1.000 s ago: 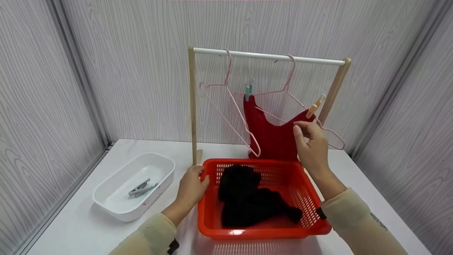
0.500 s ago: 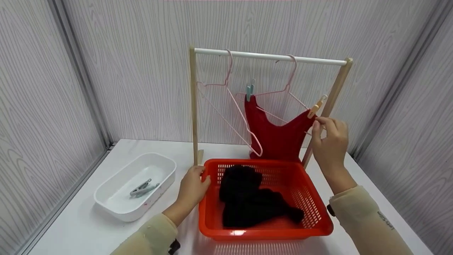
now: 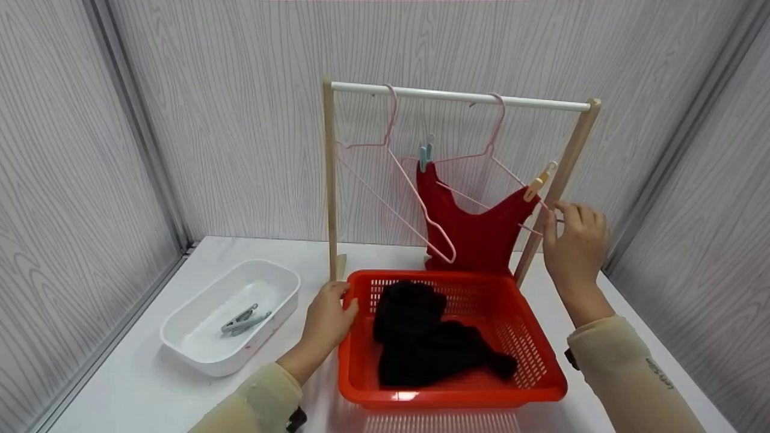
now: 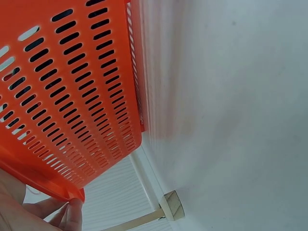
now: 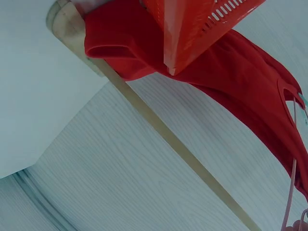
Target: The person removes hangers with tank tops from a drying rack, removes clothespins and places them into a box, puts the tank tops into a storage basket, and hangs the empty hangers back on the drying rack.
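My left hand grips the rim of an orange-red plastic basket at its back left corner. Inside the basket lies a bunched black garment. My right hand pinches the right end of a pink hanger, and its fingers hide that end. A red sleeveless top hangs from this hanger, held by a teal clothespin on the left shoulder and an orange clothespin on the right. In the right wrist view only fingertips show, beside the hanger's pink wire.
A wooden rack with a white rail carries both hangers; the left pink hanger is bare. At left, a white tray holds grey clothespins. Wood-grain panels enclose the white table.
My right hand has moved right, from in front of the red top past its shoulder to the hanger's end. The bare hanger has turned slightly. My left hand stays on the basket rim.
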Tool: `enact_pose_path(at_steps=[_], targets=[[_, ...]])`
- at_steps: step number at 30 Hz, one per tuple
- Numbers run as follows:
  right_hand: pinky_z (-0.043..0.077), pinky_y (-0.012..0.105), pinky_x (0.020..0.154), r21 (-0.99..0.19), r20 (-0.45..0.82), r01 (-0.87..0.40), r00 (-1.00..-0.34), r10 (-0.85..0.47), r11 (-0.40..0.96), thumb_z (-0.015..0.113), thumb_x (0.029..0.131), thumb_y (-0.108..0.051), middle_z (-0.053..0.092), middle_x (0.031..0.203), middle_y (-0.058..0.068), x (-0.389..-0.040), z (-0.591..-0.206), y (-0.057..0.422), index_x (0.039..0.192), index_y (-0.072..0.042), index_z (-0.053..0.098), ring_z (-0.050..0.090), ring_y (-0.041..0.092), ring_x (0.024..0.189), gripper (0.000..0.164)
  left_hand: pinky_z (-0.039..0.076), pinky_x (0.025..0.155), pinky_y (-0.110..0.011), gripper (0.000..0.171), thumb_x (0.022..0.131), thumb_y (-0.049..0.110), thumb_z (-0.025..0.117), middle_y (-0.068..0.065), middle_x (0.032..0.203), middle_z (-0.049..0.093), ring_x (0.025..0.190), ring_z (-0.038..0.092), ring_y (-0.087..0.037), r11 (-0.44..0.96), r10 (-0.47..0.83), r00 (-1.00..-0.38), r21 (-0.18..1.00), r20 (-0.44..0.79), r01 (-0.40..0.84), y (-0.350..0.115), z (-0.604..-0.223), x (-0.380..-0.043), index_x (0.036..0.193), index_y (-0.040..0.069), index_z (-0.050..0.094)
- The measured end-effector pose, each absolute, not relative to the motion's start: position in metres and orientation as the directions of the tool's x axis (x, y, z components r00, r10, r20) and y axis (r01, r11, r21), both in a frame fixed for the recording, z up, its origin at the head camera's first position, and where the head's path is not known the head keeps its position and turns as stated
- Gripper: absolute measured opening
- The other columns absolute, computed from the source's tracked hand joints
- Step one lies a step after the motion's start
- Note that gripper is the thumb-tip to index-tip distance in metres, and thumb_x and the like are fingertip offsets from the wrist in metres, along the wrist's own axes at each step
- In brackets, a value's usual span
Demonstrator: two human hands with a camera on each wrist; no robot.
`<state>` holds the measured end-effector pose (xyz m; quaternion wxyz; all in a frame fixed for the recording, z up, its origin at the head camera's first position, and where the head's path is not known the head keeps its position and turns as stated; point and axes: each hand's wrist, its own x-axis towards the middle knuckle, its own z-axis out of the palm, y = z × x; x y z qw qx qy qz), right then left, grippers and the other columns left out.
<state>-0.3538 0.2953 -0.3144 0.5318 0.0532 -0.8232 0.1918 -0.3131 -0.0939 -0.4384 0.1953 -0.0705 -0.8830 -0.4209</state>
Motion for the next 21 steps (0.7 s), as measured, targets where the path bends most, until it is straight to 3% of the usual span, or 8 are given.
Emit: enact_pose_path(at_steps=[10,21], targets=[[0.044,0.055,0.077,-0.242,0.883,-0.268,-0.458,0.097,0.933,0.063,0.1,-0.015,0.067,0.098,0.022,-0.3551,-0.3189,0.2939,0.108,0.003,0.069,0.058,0.041,0.087,0.021,0.05,0.099,-0.048,0.033,0.092,0.01,0.067,-0.02,0.119,0.064,0.11,0.063,-0.035,0.636,-0.039,-0.919,0.719,0.392,0.279,-0.0933,-0.4383,-0.3126,0.119,-0.008,0.066],[0.044,0.053,0.075,-0.275,0.904,-0.327,-0.409,0.127,0.904,0.062,0.1,-0.01,0.065,0.09,0.023,-0.3599,-0.3205,0.297,0.101,0.006,0.068,0.058,0.042,0.084,0.018,0.049,0.099,-0.048,0.033,0.09,0.008,0.068,-0.021,0.119,0.064,0.111,0.063,-0.035,0.643,-0.045,-0.911,0.71,0.409,0.287,-0.0932,-0.4383,-0.3127,0.117,-0.01,0.067]])
